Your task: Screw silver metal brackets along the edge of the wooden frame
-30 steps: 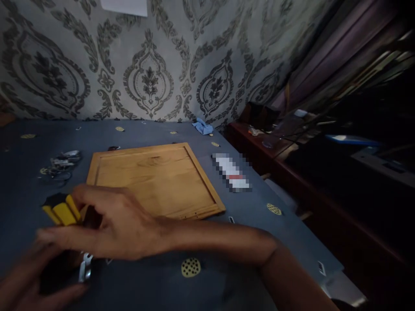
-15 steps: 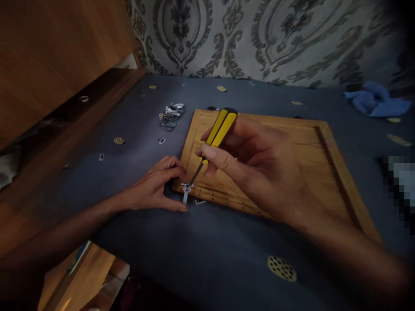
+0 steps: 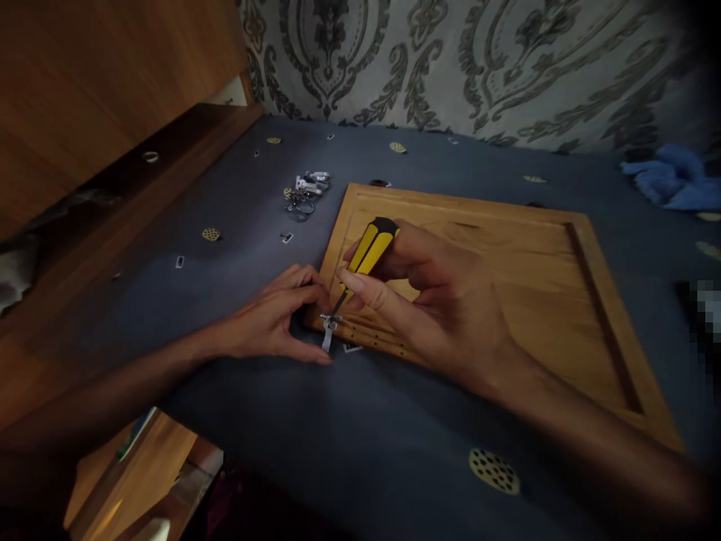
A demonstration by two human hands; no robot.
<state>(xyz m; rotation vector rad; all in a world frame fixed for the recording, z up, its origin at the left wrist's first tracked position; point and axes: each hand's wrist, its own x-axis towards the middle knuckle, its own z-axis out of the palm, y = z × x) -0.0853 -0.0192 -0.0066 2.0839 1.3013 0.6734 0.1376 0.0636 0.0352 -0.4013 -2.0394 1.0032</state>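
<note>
A silver metal cabinet hinge point(image 3: 329, 330) sits at the near left corner of a framed wooden door panel point(image 3: 535, 300), its arm pointing toward me. My left hand point(image 3: 276, 315) is curved around the hinge, fingertips by its plate on the panel edge and thumb by the end of its arm. In my right hand point(image 3: 433, 300) is a yellow-and-black screwdriver point(image 3: 369, 252), gripped by the handle between thumb and fingers. Its shaft slants down to the left, with the tip at the hinge plate. The screw itself is too small to make out.
More metal hinges point(image 3: 307, 191) lie in a small pile beyond my left hand. A loose screw point(image 3: 286, 236) appears to lie nearer. A blue cloth point(image 3: 673, 179) is at the far right on the dark patterned cover point(image 3: 394, 443). Wooden furniture point(image 3: 113, 83) borders the left.
The screwdriver has come down lower and closer to the hinge, together with my right hand. My left hand keeps its place at the hinge. The camera view has shifted slightly.
</note>
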